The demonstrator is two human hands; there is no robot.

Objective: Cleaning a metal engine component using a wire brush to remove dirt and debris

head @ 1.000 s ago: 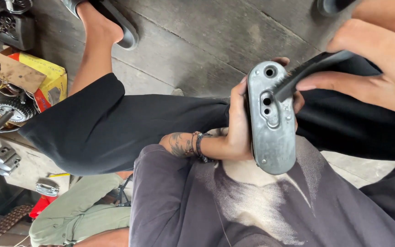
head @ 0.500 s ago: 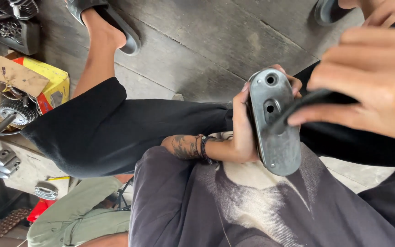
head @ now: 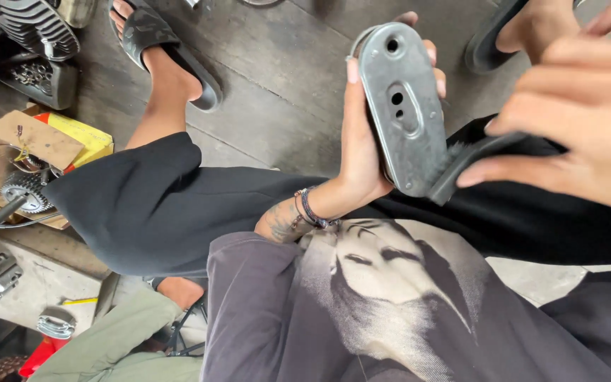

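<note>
My left hand (head: 362,141) grips an oblong grey metal cover (head: 406,106) with a slot and small holes, held upright above my lap. My right hand (head: 574,113) holds a black brush (head: 472,161) whose bristled end presses on the cover's lower right edge. A dark bracelet sits on my left wrist. I am seated, in black shorts and a grey printed shirt, with both feet in black sandals on the concrete floor.
At the left lie a cardboard box (head: 26,141) with a toothed gear (head: 26,191), a yellow box (head: 83,138), a finned engine part (head: 33,25) and small metal pieces on a pale block (head: 33,290). Green cloth (head: 114,339) lies below.
The brush has slid from the cover's slot down to its lower edge. My left hand has lifted the cover higher and tilted it. My right hand now reads closer and larger.
</note>
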